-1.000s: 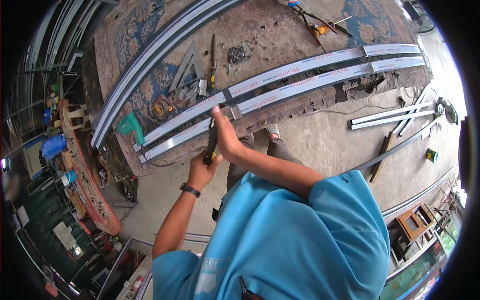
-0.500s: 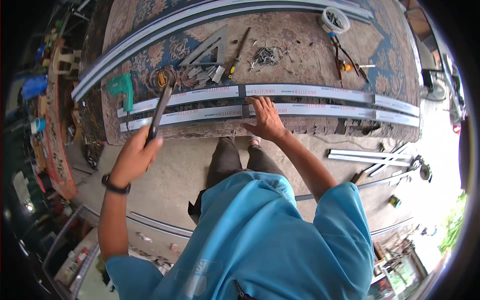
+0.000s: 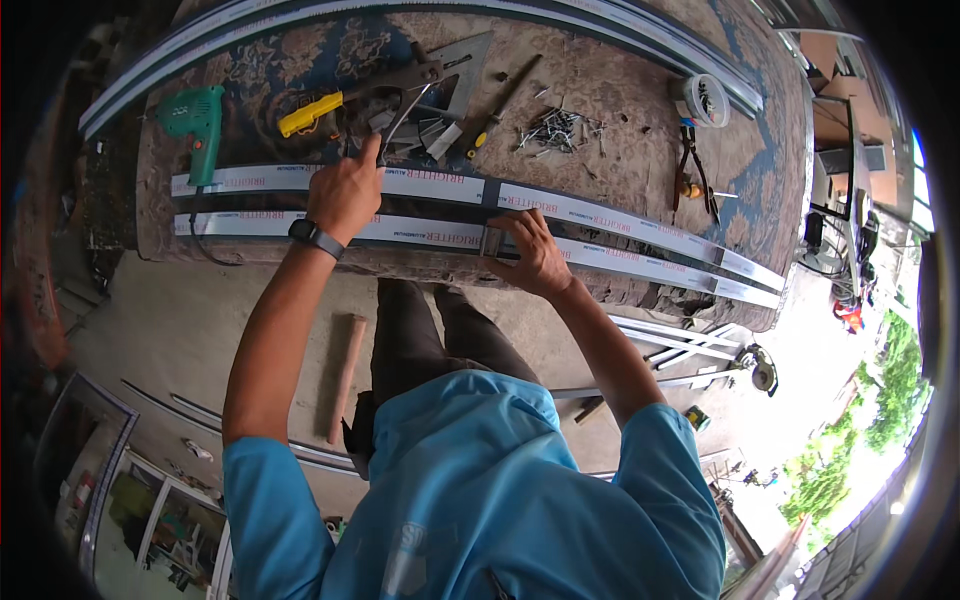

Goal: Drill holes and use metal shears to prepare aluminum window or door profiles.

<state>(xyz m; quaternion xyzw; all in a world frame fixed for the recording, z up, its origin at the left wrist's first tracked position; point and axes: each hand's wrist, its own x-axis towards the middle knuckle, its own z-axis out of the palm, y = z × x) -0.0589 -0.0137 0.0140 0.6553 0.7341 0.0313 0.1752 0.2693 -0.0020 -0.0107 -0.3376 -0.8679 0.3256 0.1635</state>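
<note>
Two long silver aluminium rails lie side by side along the near edge of a carpet-covered bench (image 3: 640, 70). My right hand (image 3: 535, 255) rests on the near rail (image 3: 650, 268) with fingers spread, its fingertips at a small grey metal piece (image 3: 490, 241). My left hand (image 3: 345, 190), with a dark watch on the wrist, reaches over the far rail (image 3: 600, 213) into a heap of tools (image 3: 410, 120). Its fingers are curled, and I cannot see what they hold.
A green electric drill (image 3: 195, 115), a yellow-handled tool (image 3: 310, 112), a metal set square (image 3: 470, 55), a screwdriver (image 3: 495, 105), loose screws (image 3: 560, 128), a white round tub (image 3: 700, 100) and pliers (image 3: 690, 165) lie on the bench. A wooden handle (image 3: 345, 375) and more rails (image 3: 680, 340) lie on the floor.
My left hand, which held a long dark tool up beside the rails, has moved right to the tool heap. My right hand has slid along the near rail to the small metal piece.
</note>
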